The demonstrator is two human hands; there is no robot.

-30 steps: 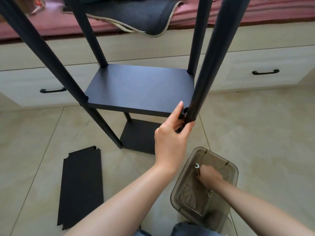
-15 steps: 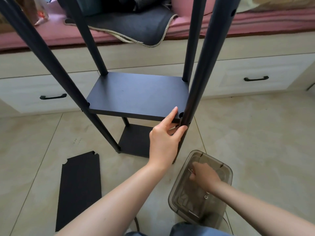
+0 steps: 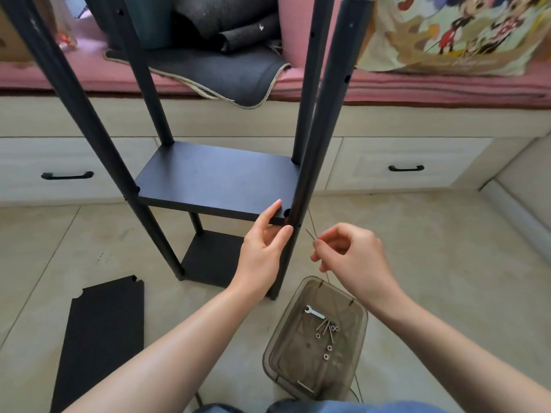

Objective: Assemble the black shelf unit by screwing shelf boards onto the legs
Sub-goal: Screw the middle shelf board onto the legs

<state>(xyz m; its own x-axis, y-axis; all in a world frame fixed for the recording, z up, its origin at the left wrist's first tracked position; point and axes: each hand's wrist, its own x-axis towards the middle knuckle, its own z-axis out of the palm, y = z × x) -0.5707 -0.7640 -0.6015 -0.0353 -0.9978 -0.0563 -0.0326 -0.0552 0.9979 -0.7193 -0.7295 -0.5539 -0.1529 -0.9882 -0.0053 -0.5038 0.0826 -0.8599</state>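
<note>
- Pale glossy tiled floor (image 3: 417, 248) with thin grout lines, open to the right and toward the far cabinets.
- Loose board (image 3: 101, 344), flat on the floor at lower left, matte black, notched corners, well apart from the frame.
- Left drawer handle (image 3: 67, 175), black, on a cream cabinet front along the far wall.
- Near-left leg (image 3: 89, 120), round black tube, slanting up to the top left corner.
- Pink cushion (image 3: 89, 76) along the cabinet top, with a dark grey mat (image 3: 226, 76) draped over its edge.
- Shelf (image 3: 217, 180), smooth matte black rectangle, set level between four legs; lower shelf (image 3: 208, 257) beneath it, near the floor.
- Left hand (image 3: 262, 248), thumb and fingers pinching the shelf's near-right corner, just beside the near-right leg (image 3: 322, 129).
- Small round holes along that leg; notch at the shelf corner touching it.
- Right hand (image 3: 351, 257), fingers curled, pinching a thin silver screw (image 3: 310, 234) near the leg, not touching it.
- Box (image 3: 274, 350), smoky clear plastic with rounded corners, on the floor below the right hand; inside, a small wrench (image 3: 314, 312), screws and nuts (image 3: 328, 332).
- Right drawer handle (image 3: 406, 168), black.
- Cartoon-print cloth (image 3: 465, 34) at top right.
</note>
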